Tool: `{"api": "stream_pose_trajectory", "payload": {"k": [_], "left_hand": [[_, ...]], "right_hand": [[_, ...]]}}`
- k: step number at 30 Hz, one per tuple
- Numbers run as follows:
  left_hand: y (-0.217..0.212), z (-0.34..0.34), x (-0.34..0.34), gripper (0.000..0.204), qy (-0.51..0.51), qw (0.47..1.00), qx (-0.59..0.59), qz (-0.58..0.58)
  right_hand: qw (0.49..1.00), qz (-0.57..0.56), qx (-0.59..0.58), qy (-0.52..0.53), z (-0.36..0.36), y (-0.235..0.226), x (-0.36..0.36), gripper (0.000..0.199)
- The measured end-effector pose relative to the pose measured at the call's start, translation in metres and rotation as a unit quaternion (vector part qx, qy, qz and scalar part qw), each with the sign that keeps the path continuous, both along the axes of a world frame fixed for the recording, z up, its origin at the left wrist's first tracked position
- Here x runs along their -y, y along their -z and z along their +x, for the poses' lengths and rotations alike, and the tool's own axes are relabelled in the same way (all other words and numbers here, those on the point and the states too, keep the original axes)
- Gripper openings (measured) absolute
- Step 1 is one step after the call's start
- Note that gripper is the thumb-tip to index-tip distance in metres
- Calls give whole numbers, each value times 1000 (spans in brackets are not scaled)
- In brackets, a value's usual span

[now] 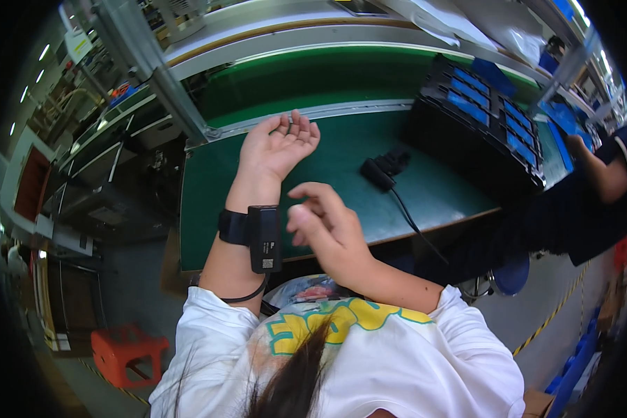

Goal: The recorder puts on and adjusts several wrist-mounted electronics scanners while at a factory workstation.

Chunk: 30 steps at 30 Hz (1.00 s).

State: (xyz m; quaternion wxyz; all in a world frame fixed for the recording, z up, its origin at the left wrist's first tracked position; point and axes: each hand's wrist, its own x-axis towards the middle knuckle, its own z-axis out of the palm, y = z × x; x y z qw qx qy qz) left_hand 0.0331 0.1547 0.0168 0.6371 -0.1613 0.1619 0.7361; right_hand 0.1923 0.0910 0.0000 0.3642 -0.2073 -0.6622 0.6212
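Note:
My left hand (283,148) is held palm up over the green tabletop (212,177), its fingers loosely bent and apart, with nothing in it. A black box-shaped device (265,239) sits on my left forearm, held by a black strap (234,227), and a cable runs from its lower end. My right hand (331,230) is just to the right of this device, a small gap away. Its fingers are curved and apart, with nothing visible between them. A second black device (378,173) with a strap and cable lies on the tabletop to the right.
A black crate (460,139) with blue pieces on its face stands at the table's right. Beyond it are a person's hand (602,171) and dark clothing. A metal post (174,97) rises at the far left corner. A red stool (127,354) stands on the floor at left.

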Motion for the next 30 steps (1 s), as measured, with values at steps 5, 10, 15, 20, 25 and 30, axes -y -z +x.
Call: {"api": "stream_pose_trajectory", "payload": {"k": [5, 10, 15, 20, 25, 30], "left_hand": [[-7, -1, -5, 12, -20, 998, 50, 36], [3, 4, -8, 15, -12, 995, 96, 25], [17, 2, -13, 12, -55, 997, 23, -39], [37, 18, -17, 11, -48, 989, -120, -68], [33, 44, -12, 16, -72, 821, -564, -52], [39, 46, -15, 20, -219, 532, -816, -55]], "right_hand": [[993, 104, 11, 45, -15, 41, -1, 33], [972, 230, -2, 47, -25, 48, 1, 36], [924, 380, 6, 48, -22, 45, -12, 24], [924, 381, -18, 32, -12, 34, -6, 24], [937, 345, -3, 53, -1, 33, -2, 26], [929, 360, -23, 77, -4, 29, 1, 22]]}}
